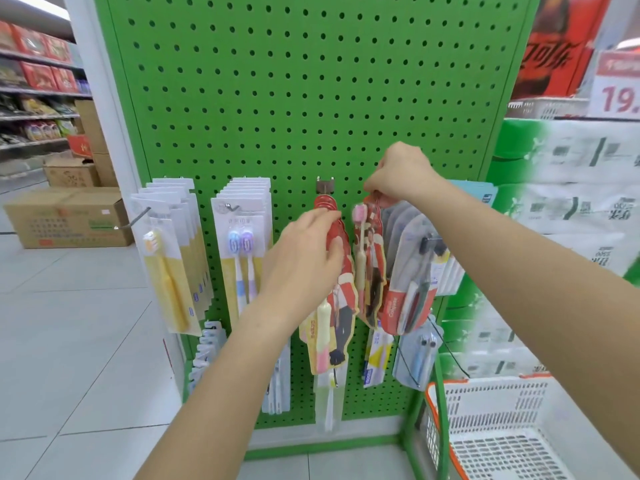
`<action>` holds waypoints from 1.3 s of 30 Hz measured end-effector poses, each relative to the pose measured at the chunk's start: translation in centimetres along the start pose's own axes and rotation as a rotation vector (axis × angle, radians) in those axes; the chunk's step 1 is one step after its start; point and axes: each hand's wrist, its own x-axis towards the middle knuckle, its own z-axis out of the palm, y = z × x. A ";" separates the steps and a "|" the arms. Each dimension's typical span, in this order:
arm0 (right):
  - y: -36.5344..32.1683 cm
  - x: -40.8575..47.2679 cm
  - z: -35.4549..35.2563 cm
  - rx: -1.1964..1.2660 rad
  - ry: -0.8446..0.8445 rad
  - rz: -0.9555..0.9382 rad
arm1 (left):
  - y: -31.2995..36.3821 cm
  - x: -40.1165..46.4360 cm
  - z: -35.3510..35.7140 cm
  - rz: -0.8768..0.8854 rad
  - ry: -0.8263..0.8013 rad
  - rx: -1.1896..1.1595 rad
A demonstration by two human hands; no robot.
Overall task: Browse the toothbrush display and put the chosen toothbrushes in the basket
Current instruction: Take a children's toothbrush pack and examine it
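Note:
A green pegboard display [304, 98] carries hanging toothbrush packs. My right hand [401, 174] pinches the top of a red pack with a pink-headed toothbrush [369, 258], holding it just off the hook. My left hand [304, 258] holds the red packs [341, 299] that still hang on the middle hook [325, 185], its fingers curled against them. A white basket with an orange rim [491, 420] stands at the lower right with nothing visible inside.
Yellow toothbrush packs [169, 268] and blue-purple twin packs [242, 251] hang to the left, grey-red packs [412, 278] to the right. Paper-roll bundles [571, 209] stack at the right. Cardboard boxes [69, 216] sit on the tiled floor at left.

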 end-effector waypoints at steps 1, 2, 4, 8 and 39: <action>0.0 0.4 0.2 -0.003 -0.006 0.000 | -0.2 0.0 0.2 0.001 0.005 0.002; -0.1 0.8 0.3 -0.011 -0.011 0.001 | -0.3 0.0 0.4 0.003 0.008 0.007; -0.3 1.6 0.7 -0.049 -0.020 0.003 | -0.5 0.1 0.5 0.010 0.011 0.018; -0.9 2.6 1.4 -0.120 -0.030 0.006 | -0.7 0.1 0.4 0.027 0.013 0.012; -1.8 3.0 4.0 0.125 -0.173 -0.202 | -2.3 -2.8 1.0 -0.088 0.054 -0.338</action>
